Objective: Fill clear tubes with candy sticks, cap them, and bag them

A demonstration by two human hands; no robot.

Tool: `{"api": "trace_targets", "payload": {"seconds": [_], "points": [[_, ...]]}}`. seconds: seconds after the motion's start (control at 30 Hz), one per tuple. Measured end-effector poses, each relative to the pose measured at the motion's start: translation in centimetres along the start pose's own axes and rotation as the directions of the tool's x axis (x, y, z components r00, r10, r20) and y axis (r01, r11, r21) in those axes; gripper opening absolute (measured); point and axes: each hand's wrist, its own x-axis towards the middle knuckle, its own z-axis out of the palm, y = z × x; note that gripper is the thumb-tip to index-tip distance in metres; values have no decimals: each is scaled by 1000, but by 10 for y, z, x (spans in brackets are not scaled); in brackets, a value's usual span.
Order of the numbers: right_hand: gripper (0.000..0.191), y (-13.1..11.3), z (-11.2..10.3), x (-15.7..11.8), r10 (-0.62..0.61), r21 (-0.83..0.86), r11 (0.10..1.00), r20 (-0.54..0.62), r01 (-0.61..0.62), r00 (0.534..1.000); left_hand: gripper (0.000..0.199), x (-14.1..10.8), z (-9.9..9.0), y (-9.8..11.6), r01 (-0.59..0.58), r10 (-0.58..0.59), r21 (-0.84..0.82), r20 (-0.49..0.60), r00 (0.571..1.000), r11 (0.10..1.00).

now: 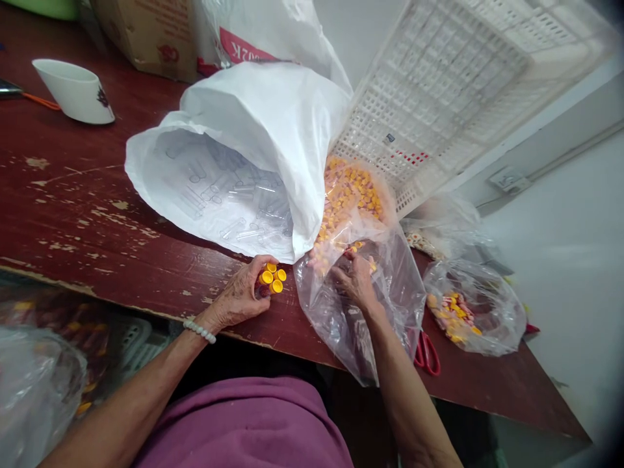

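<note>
My left hand (pixel 240 290), with a bead bracelet (pixel 199 331) on its wrist, is closed round several clear tubes with yellow caps (pixel 272 278). The caps face up towards me, and the tube bodies are mostly hidden by the fingers. My right hand (pixel 358 279) reaches into the mouth of a clear plastic bag (pixel 336 318). Its thumb stands apart from the fingers, which touch a few loose yellow caps (pixel 357 246). Many more yellow-and-pink caps (pixel 355 188) fill the bag's far end. Left of it, a white sack (pixel 263 97) lies open with clear empty tubes (pixel 244 192) inside.
A white plastic crate (pixel 429 84) leans behind the bags. Red-handled scissors (pixel 428 354) and a smaller bag of caps (pixel 497 318) lie to the right. On the worn red table (pixel 73 188) stand a white cup (pixel 73 91) and a cardboard box (pixel 151 36).
</note>
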Motion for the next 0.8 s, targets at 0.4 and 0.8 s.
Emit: {"api": "trace_targets", "payload": {"seconds": [0.4,0.8], "points": [[21,8,-38,6,251,21,968,-25,-251,968,67,0,3,0,38,-38,-41,6,999,998],[23,-171,3,-50,-219,392,893,-54,223,974,63,0,5,-3,31,-32,-47,-15,999,998]]}}
